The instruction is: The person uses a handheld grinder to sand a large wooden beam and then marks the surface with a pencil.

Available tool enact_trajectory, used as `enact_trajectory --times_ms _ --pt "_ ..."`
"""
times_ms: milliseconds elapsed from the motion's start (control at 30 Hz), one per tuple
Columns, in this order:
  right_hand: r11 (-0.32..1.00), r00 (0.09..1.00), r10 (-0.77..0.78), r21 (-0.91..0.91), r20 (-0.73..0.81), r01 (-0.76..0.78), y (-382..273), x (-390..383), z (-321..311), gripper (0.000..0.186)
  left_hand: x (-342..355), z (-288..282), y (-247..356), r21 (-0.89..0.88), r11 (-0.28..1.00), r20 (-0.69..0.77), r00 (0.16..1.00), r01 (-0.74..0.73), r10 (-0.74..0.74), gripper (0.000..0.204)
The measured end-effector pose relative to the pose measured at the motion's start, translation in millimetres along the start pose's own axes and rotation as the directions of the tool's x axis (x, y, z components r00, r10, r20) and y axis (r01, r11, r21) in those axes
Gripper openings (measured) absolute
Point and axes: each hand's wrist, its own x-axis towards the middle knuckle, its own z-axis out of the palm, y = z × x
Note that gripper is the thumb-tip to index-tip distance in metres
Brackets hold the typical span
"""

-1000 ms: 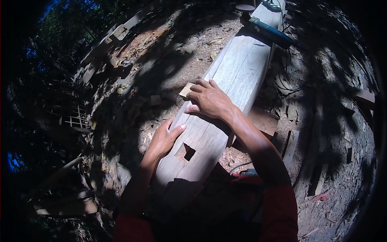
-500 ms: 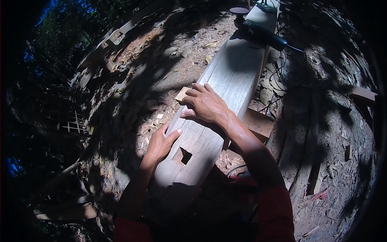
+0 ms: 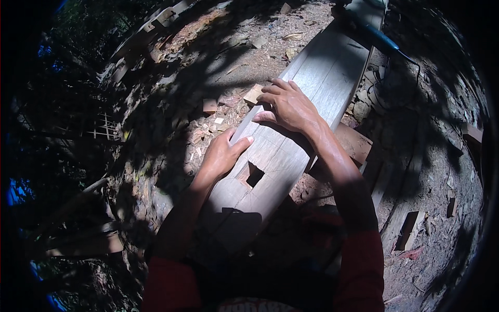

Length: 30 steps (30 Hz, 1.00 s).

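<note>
A long, pale wooden beam point(image 3: 327, 73) runs from the lower middle up to the upper right, with a four-sided hole point(image 3: 255, 174) cut through its near end. My left hand point(image 3: 222, 155) grips the beam's left edge beside the hole, thumb on the top face and fingers down the side, mostly hidden. Farther up the beam, my right hand point(image 3: 288, 106) lies across the top, its fingers bent over the left edge and its thumb on the wood. Thin lines cross the face around the hole.
A corded power tool point(image 3: 378, 37) with a blue-grey body rests on the far part of the beam. Wood offcuts point(image 3: 210, 106) and chips litter the ground at left. A brown wooden block point(image 3: 353, 143) is by the beam's right side; a slotted timber point(image 3: 408, 229) lies at lower right.
The view has shifted, so the beam and both hands appear higher and farther right. Both hands keep about the same places on the beam.
</note>
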Motion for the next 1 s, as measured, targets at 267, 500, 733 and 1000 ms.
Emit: enact_trajectory --times_ms 267,500,733,1000 --pt "1.0 0.999 -0.012 -0.016 0.033 0.012 -2.2 4.8 4.8 0.069 -5.6 -7.3 5.2 0.098 0.993 0.053 0.996 0.07 -0.076 0.062" --pt "0.995 0.999 0.043 -0.084 -0.034 -0.045 7.9 7.8 18.0 0.064 26.7 -42.4 -22.0 -0.252 0.932 0.226 0.952 0.261 -0.206 0.086" --pt "0.998 0.995 0.059 -0.021 -0.086 -0.061 2.4 5.1 18.4 0.062 11.4 4.2 -30.2 -0.412 0.828 0.189 0.925 0.38 -0.33 0.076" --pt "0.998 0.99 0.06 0.022 -0.131 -0.057 -9.3 8.3 10.1 0.058 -1.1 4.5 -0.6 -0.392 0.848 0.154 0.934 0.358 -0.323 0.067"
